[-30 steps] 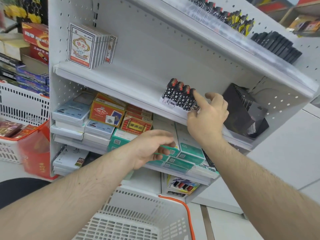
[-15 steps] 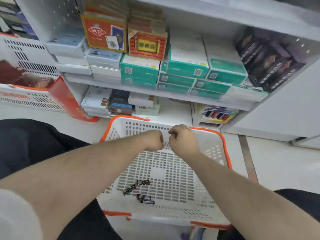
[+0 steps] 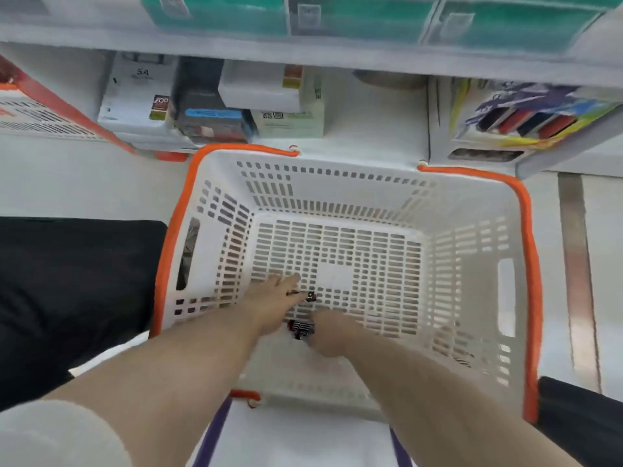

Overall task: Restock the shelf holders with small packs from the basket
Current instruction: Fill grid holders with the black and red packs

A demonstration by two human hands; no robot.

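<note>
At the far left a second basket [image 3: 50, 119] with a red edge sits on the floor beside the bottom shelf; next along, boxed goods [image 3: 215, 106] are stacked under the shelf [image 3: 303, 52] that carries the teal cartons [image 3: 364, 15]; below them stands the white basket [image 3: 526, 264] with its orange rim, nearly bare on the inside. The left hand [image 3: 269, 305] is down on the slotted floor, fingers stretched forward and fairly flat, seemingly touching a small dark pack [image 3: 310, 296] at its fingertips; whether it pinches that pack or only rests on it cannot be told through the blur. Just to the right, the right hand [image 3: 332, 337] reaches in low with a black-and-white patterned pack [image 3: 301, 328] at its fingertips; its fingers are hidden, so spread or pinching cannot be told. Further right, a coloured display box [image 3: 526, 112] stands on the lowest shelf. The step in hand looks like gathering the last packs; done well, each hand should close thumb and forefinger on the narrow sides of one pack, lift clear of the slots so nothing snags, and turn them the same way up before rising to the holders.
</note>
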